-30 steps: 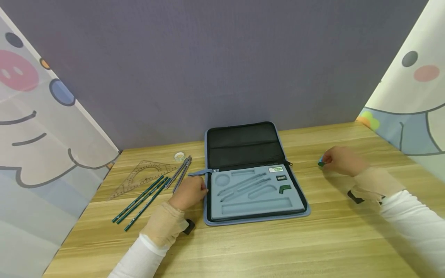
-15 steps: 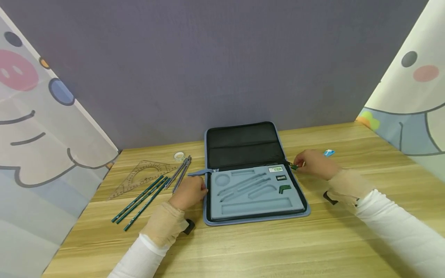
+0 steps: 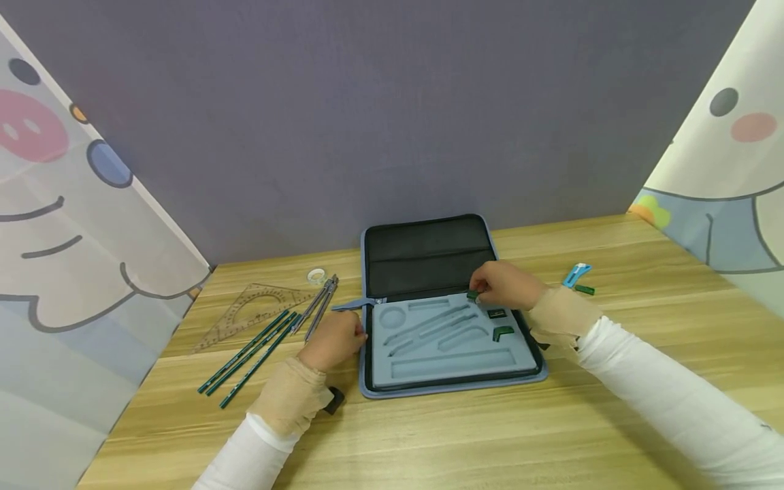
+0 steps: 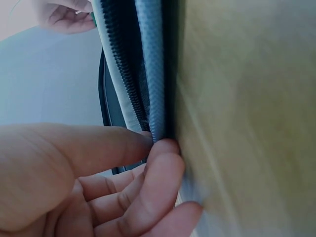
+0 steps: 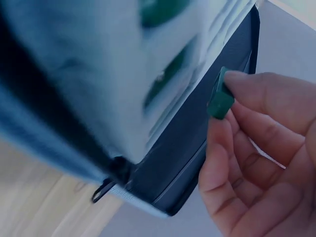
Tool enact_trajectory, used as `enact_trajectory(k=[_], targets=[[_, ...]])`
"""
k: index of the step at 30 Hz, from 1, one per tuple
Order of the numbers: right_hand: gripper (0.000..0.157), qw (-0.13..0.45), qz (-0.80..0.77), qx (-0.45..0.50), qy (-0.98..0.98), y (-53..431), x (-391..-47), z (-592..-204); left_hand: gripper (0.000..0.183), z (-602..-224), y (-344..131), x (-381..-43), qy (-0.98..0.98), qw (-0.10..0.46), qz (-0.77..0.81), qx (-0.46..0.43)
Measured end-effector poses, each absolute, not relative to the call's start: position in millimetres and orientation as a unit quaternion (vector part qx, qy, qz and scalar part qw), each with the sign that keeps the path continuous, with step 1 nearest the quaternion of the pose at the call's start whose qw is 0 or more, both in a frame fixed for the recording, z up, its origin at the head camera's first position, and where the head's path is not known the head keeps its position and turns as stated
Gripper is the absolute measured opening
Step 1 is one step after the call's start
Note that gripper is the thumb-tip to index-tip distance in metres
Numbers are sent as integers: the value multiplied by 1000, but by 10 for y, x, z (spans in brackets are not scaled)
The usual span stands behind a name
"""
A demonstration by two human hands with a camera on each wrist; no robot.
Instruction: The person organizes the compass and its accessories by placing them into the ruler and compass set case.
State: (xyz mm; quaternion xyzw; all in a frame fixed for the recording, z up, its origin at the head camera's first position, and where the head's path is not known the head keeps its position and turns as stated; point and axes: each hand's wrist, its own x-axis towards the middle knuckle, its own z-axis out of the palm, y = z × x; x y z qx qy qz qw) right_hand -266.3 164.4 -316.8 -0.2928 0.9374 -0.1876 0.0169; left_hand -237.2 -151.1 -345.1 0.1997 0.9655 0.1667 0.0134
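Note:
A zip case [image 3: 365, 272] lies unfolded, with a blue-grey foam insert [image 3: 422, 378] of shaped recesses in its near half. At the insert's upper right, my right hand [image 3: 505, 284] pinches a small green block [image 5: 221, 96] between thumb and fingers. Its exact kind is unclear. In the insert sit a small dark sharpener-like piece [image 3: 497, 314] and a green angled piece [image 3: 503, 332]. The white-and-green label area seen earlier is hidden by the right hand. My left hand [image 3: 333, 340] pinches the case's left edge, and its blue fabric rim [image 4: 154, 74] runs between thumb and fingers.
Left of the case lie a clear set square [image 3: 235, 316], several dark green pencils [image 3: 251, 364], a metal compass [image 3: 321, 303] and a tape roll [image 3: 316, 275]. On the right are a blue cutter [image 3: 576, 274] and another small green piece [image 3: 584, 290]. A grey partition [image 3: 422, 122] stands behind.
My right hand has moved left from beside the blue cutter to over the insert, carrying the small green block. The cutter and another green piece are now uncovered. My left hand stays put.

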Motion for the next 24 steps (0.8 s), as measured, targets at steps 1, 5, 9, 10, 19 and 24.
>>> enact_trajectory(k=[1,5,9,10,19,24], targets=[[14,19,-186,-297,936,1619,-2678,-3164,29,-3449,-1511,-2372,966,12,167,199],[12,42,-192,-305,932,1521,-2722,-3151,31,-3445,-1511,-2370,965,11,168,201],[12,65,-200,-309,928,1405,-2738,-3145,31,-3446,-1511,-2366,964,10,170,202],[12,69,-201,-312,926,1376,-2741,-3149,32,-3448,-1512,-2368,964,11,170,202],[15,92,-217,-318,918,1199,-2781,-3174,29,-3469,-1521,-2375,964,19,176,200],[16,105,-218,-314,918,1118,-2806,-3150,28,-3457,-1517,-2381,965,23,175,194]])
